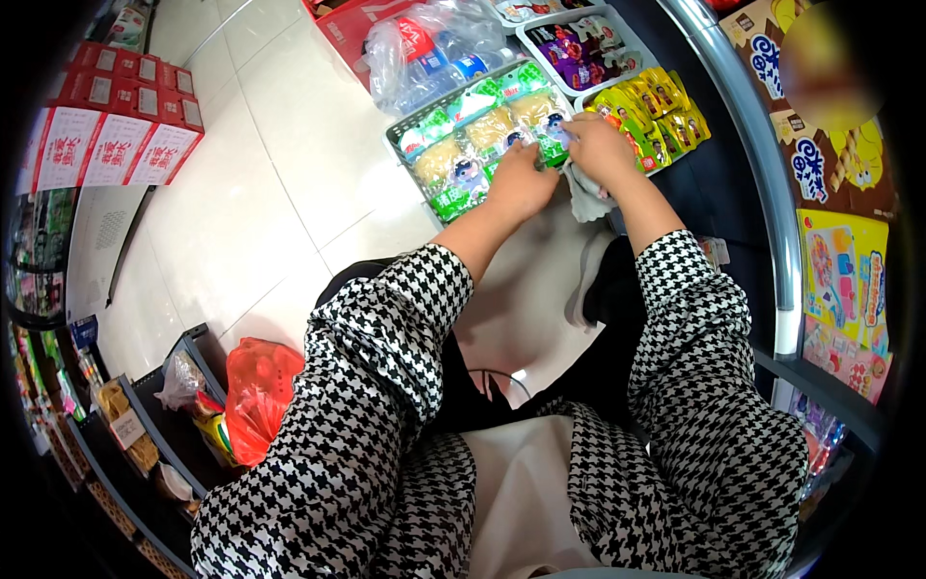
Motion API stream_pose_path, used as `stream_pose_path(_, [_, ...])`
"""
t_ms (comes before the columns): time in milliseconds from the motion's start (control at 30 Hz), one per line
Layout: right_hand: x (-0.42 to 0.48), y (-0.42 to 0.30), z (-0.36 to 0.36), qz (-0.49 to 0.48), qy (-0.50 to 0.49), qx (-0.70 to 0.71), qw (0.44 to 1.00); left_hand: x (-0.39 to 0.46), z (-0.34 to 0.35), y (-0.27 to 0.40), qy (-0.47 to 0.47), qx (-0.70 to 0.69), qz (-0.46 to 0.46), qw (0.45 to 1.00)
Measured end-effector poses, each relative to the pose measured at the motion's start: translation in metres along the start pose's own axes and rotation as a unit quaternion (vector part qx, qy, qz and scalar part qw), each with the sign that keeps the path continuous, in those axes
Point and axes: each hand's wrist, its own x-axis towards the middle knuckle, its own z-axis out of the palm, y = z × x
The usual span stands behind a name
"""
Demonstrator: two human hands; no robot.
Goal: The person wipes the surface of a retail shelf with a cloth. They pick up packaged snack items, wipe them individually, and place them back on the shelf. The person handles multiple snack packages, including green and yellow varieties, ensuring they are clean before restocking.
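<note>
Before me is a plastic basket [409, 168] with a row of green-and-clear snack packets [436, 161]. My left hand [522, 187] rests at the near edge of the row, its fingers on the packets; whether it grips one is hidden. My right hand [604, 153] is at the basket's right near corner, fingertips against the rightmost packet [541, 116]. A grey cloth [587, 197] hangs below the right palm, held by fingers partly out of sight. Just right of that hand lie yellow snack pouches [669, 108] in a white tray.
Beyond the basket are a clear bag of plastic bottles [441, 54] and a white tray of purple pouches [584, 51]. A metal rail [785, 239] curves along the right. Red-and-white cartons [116, 119] are stacked at left. A red plastic bag [260, 398] sits beside the lower-left shelves [141, 427].
</note>
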Motion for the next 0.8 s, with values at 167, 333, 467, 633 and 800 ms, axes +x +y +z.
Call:
stream_pose_path(167, [-0.008,-0.023,0.010,-0.023,0.000,-0.129,0.991,-0.011,-0.013,0.001,-0.013,0.113,0.021,0.993])
stream_pose_path(333, [-0.003,-0.029,0.012,0.044,-0.122,-0.085,0.988,-0.017,-0.025,-0.001,-0.064,0.162,0.011,0.985])
stream_pose_path(467, [0.002,-0.019,0.018,0.045,-0.085,-0.077,0.992,-0.018,-0.033,-0.004,-0.095,0.183,0.015,0.978])
stream_pose_path(633, [-0.010,-0.041,-0.015,0.073,-0.062,-0.017,0.995,-0.032,-0.041,-0.016,-0.029,0.191,0.072,0.978])
stream_pose_path(800, [-0.025,-0.027,-0.015,0.099,-0.070,-0.016,0.992,-0.036,-0.065,0.010,0.023,0.104,0.057,0.993])
